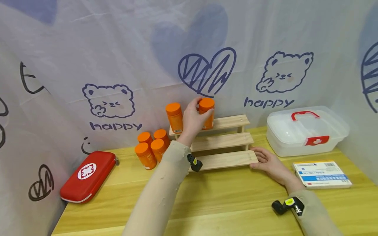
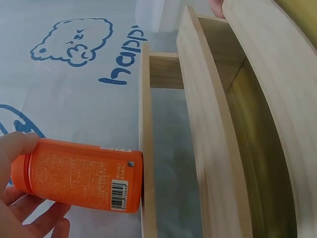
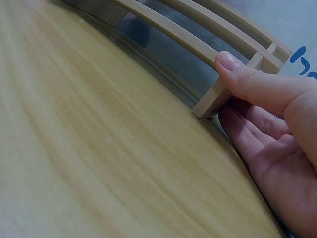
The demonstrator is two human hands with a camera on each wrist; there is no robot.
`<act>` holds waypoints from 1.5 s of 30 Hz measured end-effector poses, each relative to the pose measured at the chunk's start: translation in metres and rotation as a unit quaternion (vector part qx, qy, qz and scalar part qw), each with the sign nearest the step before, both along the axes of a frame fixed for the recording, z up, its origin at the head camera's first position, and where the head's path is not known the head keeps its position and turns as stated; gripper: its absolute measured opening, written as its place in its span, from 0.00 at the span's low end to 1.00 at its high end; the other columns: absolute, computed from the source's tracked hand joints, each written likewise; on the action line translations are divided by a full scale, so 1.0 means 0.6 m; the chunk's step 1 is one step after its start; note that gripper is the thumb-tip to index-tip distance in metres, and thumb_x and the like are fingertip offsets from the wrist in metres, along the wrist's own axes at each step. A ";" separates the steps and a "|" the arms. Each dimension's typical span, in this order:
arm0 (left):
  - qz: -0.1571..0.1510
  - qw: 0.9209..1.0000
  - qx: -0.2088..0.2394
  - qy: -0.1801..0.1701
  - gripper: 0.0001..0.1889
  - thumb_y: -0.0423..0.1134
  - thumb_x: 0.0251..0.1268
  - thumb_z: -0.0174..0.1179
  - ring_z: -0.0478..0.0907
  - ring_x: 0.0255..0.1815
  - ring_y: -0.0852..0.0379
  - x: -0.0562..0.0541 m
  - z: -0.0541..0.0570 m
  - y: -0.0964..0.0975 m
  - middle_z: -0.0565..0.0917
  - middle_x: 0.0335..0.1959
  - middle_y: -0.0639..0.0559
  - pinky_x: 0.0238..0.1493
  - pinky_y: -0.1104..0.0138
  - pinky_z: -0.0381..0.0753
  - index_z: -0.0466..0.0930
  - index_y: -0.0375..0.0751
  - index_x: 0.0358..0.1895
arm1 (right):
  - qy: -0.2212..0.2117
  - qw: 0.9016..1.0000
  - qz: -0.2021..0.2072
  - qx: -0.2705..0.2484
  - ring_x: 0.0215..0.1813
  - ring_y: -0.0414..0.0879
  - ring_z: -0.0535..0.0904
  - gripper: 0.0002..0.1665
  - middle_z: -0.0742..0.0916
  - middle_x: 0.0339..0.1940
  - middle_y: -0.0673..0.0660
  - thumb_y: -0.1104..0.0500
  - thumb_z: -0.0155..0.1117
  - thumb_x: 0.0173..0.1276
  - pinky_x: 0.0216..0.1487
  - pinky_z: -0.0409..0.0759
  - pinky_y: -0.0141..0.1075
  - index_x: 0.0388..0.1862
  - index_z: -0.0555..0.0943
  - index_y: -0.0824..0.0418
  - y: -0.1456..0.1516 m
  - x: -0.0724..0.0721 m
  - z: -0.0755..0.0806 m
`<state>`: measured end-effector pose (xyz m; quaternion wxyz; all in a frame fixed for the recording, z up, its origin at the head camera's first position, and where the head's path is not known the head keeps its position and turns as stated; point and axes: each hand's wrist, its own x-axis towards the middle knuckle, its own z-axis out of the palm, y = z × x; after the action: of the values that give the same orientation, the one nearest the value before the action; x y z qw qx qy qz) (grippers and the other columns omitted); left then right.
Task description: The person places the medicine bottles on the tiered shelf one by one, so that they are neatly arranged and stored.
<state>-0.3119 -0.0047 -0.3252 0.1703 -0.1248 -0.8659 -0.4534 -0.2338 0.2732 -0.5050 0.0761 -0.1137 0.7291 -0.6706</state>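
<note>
Orange bottle [image 2: 86,173], left hand [image 1: 193,122] gripping it, touches wooden rack [image 1: 222,143]; right hand [image 1: 271,164] holds rack's end

Right grip [image 3: 285,144] | holds wooden rack [image 3: 190,43] end | lower contact shadowed, unclear

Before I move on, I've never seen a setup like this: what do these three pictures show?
No machine: just a person's two bare hands. The wide picture comes from a camera on the head; the other two from cameras on the left and right wrists. The left hand holds a lidded orange plastic bottle at the top tier of a three-tier pale wooden shelf, where another orange bottle stands. The right hand grips the right end of the lowest tier. On the yellowish wood-grain table, at least four more orange bottles stand left of the shelf, and a red rectangular case lies farther left. To the right are a red-handled translucent plastic box and a flat white-and-blue carton.
</note>
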 end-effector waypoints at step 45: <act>0.151 0.980 -0.022 0.126 0.23 0.37 0.56 0.69 0.69 0.52 0.42 0.134 -0.127 -0.255 0.77 0.51 0.41 0.54 0.51 0.64 0.76 0.36 0.54 | 0.003 1.000 -0.005 0.025 0.56 0.29 0.71 0.44 0.63 0.69 0.73 0.64 0.67 0.63 0.53 0.73 0.26 0.72 0.54 0.70 -0.008 0.009 0.010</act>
<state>-0.2318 -0.1575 -0.4013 0.3416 -0.0527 -0.8561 -0.3842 -0.2282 0.2686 -0.4988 0.0731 -0.1104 0.7462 -0.6524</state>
